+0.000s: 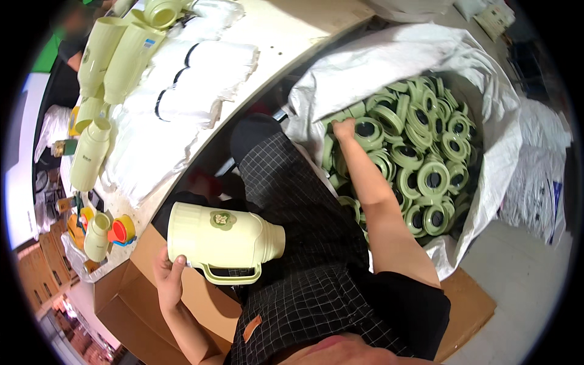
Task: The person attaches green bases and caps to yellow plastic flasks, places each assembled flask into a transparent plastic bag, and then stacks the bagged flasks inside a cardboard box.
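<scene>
My left hand [170, 267] grips the wide base end of a pale green vacuum flask casing [222, 237]. The casing lies on its side above my lap, its narrow neck to the right and its handle toward me. A round flower emblem is on its upper side. My right arm reaches into a big white woven sack [389, 58], where my right hand [344, 129] is among many green plastic collars [433, 179] with dark centres. The right fingers are bent at the sack's left side, against green pieces; what they hold is partly hidden.
On the table [292, 30] at left lie white plastic bags [213, 79] and several pale green flask casings [131, 64]. A roll of red and yellow tape [123, 229] sits near its corner. An open cardboard box [146, 310] is beside my left arm. A person [72, 45] is at the far left.
</scene>
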{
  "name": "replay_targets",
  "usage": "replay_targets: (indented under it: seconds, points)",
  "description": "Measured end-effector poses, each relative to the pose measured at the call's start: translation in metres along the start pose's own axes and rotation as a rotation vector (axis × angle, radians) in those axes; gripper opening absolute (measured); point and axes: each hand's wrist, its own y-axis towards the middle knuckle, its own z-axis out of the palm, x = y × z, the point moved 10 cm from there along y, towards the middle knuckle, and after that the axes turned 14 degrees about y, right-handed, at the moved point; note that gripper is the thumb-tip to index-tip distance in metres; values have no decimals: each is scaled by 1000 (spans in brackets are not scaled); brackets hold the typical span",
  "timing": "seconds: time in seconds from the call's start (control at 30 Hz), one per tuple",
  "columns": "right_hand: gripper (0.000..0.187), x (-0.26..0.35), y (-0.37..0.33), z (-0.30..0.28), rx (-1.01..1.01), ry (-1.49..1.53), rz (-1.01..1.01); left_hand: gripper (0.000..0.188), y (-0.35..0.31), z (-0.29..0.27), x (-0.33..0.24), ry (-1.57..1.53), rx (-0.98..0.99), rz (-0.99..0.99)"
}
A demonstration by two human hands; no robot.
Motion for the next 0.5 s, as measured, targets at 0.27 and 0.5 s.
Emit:
replay_targets:
  seconds: [0.27, 0.5]
  points:
    - [91, -88, 56, 79, -23, 443, 399, 43, -13, 11, 40, -316, -268, -127]
    - [95, -84, -42, 10, -106, 788, 583, 48, 2, 25, 43, -549, -378, -149]
